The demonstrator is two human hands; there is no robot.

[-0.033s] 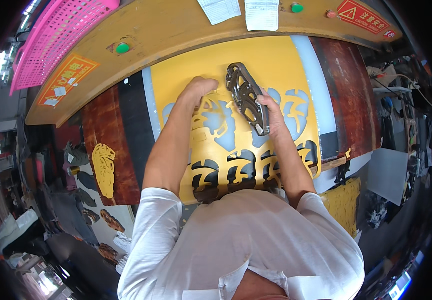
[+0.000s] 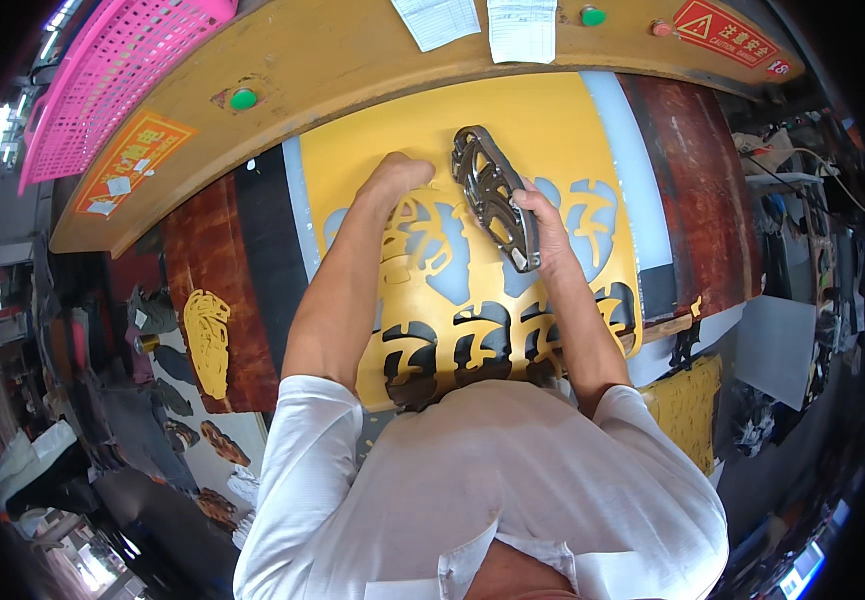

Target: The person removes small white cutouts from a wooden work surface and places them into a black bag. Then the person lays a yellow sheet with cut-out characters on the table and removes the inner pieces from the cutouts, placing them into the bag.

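Head view: above the yellow sheet [image 2: 532, 110], our right hand [image 2: 546, 222] grips the dark metal cutting die [image 2: 495, 198]; our left hand [image 2: 397, 178], apart, seems closed on a perforated yellow cut-out [image 2: 395, 250]. We're apparently freeing that piece; next calls for lifting it clear.

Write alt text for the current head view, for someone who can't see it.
A person's right hand grips a dark openwork frame over a yellow sheet with rows of cutouts; the left hand appears to hold a blurred yellow openwork piece. A pink basket is at upper left.
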